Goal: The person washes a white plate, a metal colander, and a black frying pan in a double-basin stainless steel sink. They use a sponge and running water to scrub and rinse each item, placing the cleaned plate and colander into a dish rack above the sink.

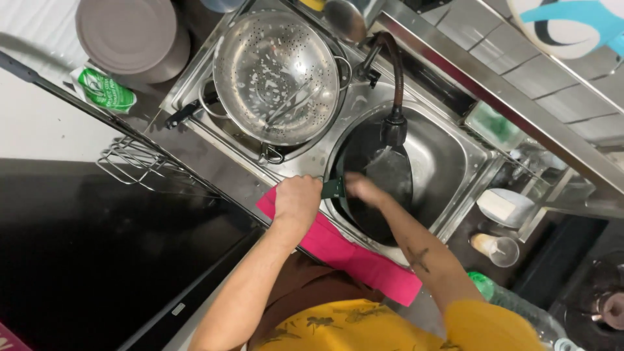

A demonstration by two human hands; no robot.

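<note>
A dark frying pan (364, 214) lies in the right sink basin (448, 162), under water running from a black flexible tap (394, 123). My left hand (298, 200) is closed around the pan's dark green handle (333, 188) at the basin's near edge. Inside the pan, my right hand (364, 190) presses against its inner surface; whether it holds anything is unclear. A pink cloth (351, 257) lies over the counter edge under my left wrist.
A large steel colander (276, 75) fills the left basin. A grey round lid (130, 36) and a green packet (104, 91) sit at far left, above a wire rack (140, 162). To the right stand a white dish (504, 207), a clear cup (497, 248) and a green bottle (513, 302).
</note>
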